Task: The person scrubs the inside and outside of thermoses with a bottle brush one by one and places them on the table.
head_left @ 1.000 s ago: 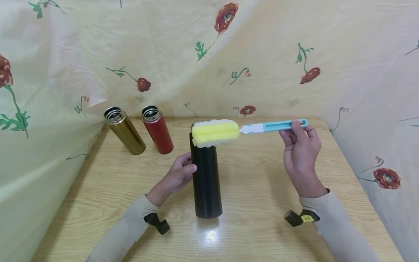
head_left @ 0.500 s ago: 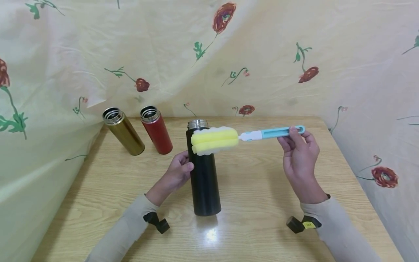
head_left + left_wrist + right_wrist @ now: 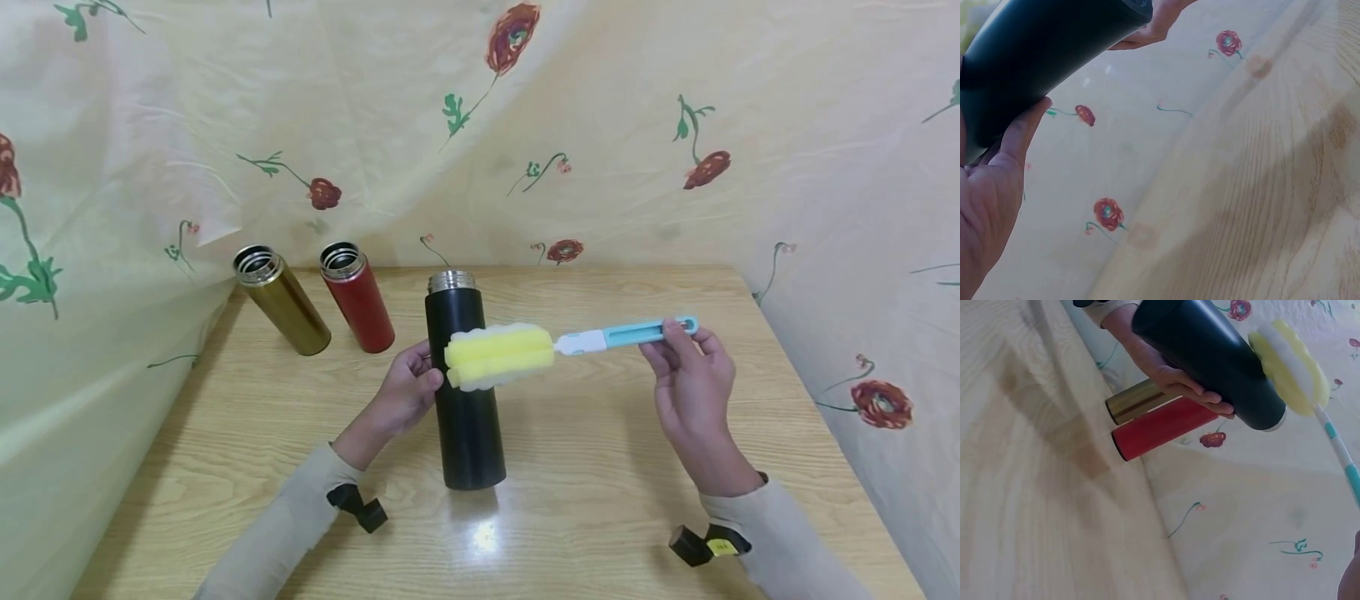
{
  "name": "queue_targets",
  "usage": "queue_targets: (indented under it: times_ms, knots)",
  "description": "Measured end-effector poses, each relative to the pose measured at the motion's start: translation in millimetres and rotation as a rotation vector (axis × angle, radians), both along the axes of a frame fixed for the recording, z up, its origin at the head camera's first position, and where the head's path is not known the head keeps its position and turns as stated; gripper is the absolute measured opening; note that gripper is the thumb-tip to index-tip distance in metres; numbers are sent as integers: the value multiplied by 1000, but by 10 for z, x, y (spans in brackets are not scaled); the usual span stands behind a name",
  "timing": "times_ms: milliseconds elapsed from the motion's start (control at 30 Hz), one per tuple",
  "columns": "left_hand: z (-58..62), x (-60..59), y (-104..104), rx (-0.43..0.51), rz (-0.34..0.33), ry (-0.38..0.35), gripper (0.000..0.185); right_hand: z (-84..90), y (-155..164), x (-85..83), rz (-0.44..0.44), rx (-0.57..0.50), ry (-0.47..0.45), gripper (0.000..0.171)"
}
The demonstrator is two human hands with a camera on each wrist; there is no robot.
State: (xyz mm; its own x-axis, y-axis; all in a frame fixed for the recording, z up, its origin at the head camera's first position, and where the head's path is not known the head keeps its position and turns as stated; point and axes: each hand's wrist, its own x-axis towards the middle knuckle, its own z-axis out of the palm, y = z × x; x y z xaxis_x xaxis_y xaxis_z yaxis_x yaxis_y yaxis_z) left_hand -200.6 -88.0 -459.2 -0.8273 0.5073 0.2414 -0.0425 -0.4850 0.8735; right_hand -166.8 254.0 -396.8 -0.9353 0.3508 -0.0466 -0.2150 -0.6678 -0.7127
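Observation:
My left hand [image 3: 403, 392] grips a tall black thermos flask [image 3: 470, 433] by its side, the fingers reaching behind it. The flask stands nearly upright above the table, its bare steel neck at the top without a lid. In my right hand [image 3: 693, 379] the end of a bottle brush is pinched between thumb and fingers. This brush [image 3: 501, 354] has a yellow and white sponge head and a blue and white handle; it lies sideways, the sponge overlapping the flask's front in the head view. From the right wrist, the sponge [image 3: 1291, 365] appears right beside the flask [image 3: 1210, 356].
A gold flask [image 3: 285, 304] and a red flask [image 3: 360, 300], both lidless, stand at the back left of the wooden table [image 3: 585, 517]. A flower-patterned cloth [image 3: 615, 108] hangs behind the table and along both sides.
The right hand has lowered the brush, its sponge moving from the flask's mouth down to mid-body, which uncovers the steel neck. The left hand keeps hold of the flask, shifted slightly.

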Motion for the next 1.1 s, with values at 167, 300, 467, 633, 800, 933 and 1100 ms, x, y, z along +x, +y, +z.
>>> queue_targets:
  times_ms: [167, 300, 467, 633, 800, 933, 1100]
  knots:
    - [18, -26, -28, -12, 13, 13, 64, -65, 28, 111, 26, 17, -22, 15]
    - [41, -43, -41, 2, 14, -11, 70, -120, 47, 197, 58, 45, -43, 8]
    - [60, -46, -47, 1, 11, -14, 77, -194, 68, 316, 116, 75, -58, 5]
    - [75, -34, -46, -4, 28, -18, 81, -256, 82, 384, 137, 89, -68, 5]
    - [74, -22, -38, -13, 43, 5, 80, -286, 93, 391, 128, 100, -74, 5]
    - [59, -16, -33, -12, 45, 16, 77, -276, 100, 378, 125, 105, -55, 5]
    - [30, -20, -36, -9, 37, 25, 76, -241, 94, 353, 111, 81, -28, 4]
